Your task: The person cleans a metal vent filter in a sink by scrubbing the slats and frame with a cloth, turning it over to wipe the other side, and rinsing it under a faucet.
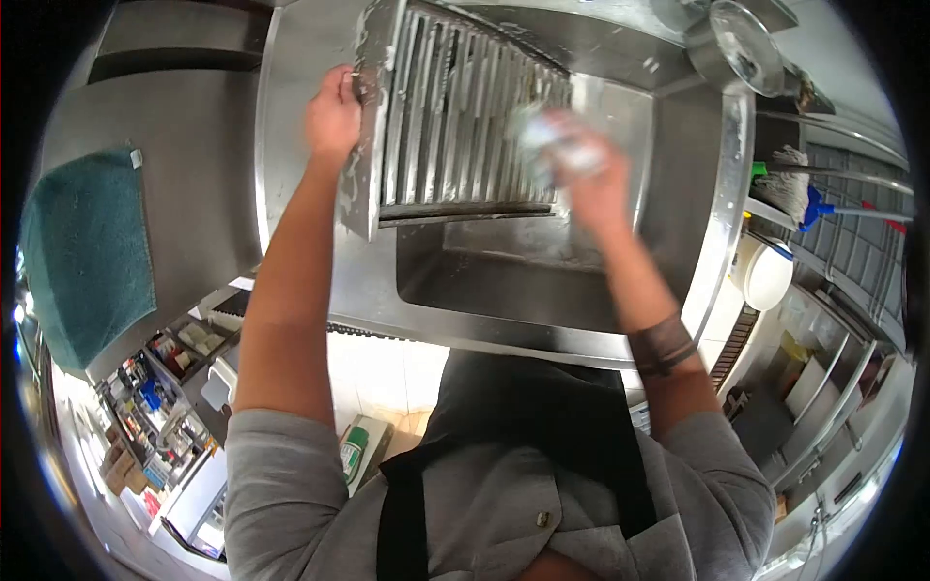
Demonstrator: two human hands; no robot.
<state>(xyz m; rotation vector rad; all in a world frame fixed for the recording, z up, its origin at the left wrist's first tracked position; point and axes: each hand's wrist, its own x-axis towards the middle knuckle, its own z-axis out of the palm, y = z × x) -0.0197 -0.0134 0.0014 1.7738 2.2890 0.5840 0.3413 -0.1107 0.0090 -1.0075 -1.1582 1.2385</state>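
Note:
A metal hood baffle filter (455,126) with slanted slats leans in the stainless sink (542,339), foam smeared on its frame. My left hand (332,121) is closed on the filter's left edge, fingers curled behind the frame. Over the right end of the slats, my right hand (593,179) is smeared by motion. It grips a blurred white and pale-blue wad (552,140), whose exact kind I cannot make out. Wet suds show on the sink floor beneath the filter.
A green towel (87,252) lies on the steel counter at left. A round clear-walled container (746,48) stands at the sink's far right corner. Mop heads (785,189) and a white bucket (765,276) are to the right. A green can (355,447) is below at left.

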